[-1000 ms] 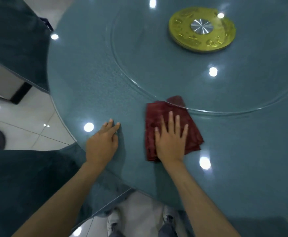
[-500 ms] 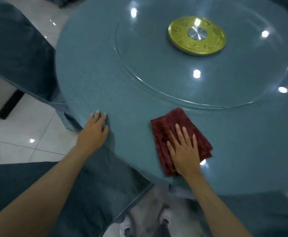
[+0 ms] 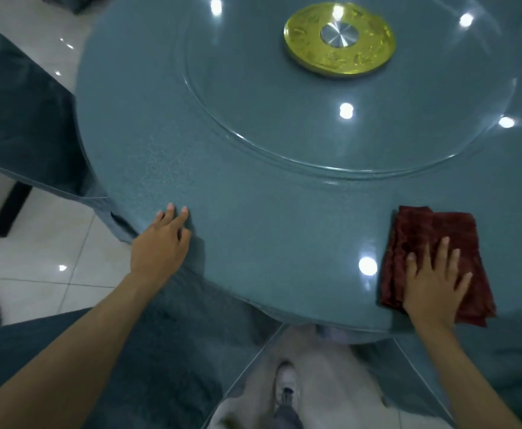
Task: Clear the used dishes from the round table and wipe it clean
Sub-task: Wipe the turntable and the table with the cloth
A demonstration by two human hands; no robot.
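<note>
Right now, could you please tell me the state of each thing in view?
round table: glossy, bearing turntable and cloth.
glass turntable: lying flat on the table.
gold hub: at the turntable's middle.
red cloth: folded, flat near the table's edge.
right hand: fingers straight, pressing on the cloth.
left hand: fingers straight, resting on the table's edge.

Right hand (image 3: 433, 286) has slid the red cloth (image 3: 433, 227) toward 3 o'clock along the near edge of the desk (image 3: 253, 236). A second ago the cloth's far corner met the rim of the glass turntable (image 3: 269, 119); now it lies clear of it. My left hand (image 3: 160, 246) and right hand were near each other; now well apart.
</note>
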